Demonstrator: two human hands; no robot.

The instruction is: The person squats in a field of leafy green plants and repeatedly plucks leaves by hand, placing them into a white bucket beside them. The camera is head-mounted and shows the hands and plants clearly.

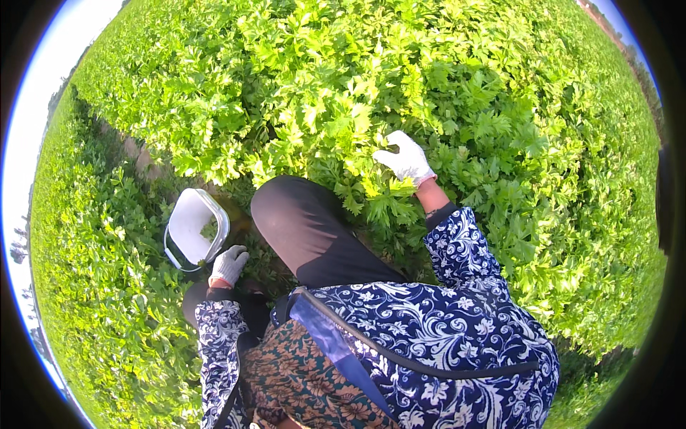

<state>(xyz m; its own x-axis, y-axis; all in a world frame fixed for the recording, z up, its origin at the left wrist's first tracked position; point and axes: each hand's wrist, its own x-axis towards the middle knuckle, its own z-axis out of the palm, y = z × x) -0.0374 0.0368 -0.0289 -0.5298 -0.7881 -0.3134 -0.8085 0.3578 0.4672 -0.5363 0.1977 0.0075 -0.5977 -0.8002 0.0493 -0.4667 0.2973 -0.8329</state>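
Note:
My right hand (406,160), in a white knit glove, is among the leaves of celery-like plants (353,198) in front of my knee. Its thumb and a finger are spread, and nothing shows between them. Low on the left is my left hand (229,265), gloved too, with its fingers curled. It rests close beside a white plastic bucket (187,228) with a wire handle; whether it touches the rim or holds anything is unclear. A few green leaves (209,230) show inside the bucket.
Dense leafy plants (300,69) spread ahead and to the right. A strip of bare soil (142,155) runs between them and more greenery (102,257) on the left. My bent knee (284,214) in dark trousers stands between my two hands.

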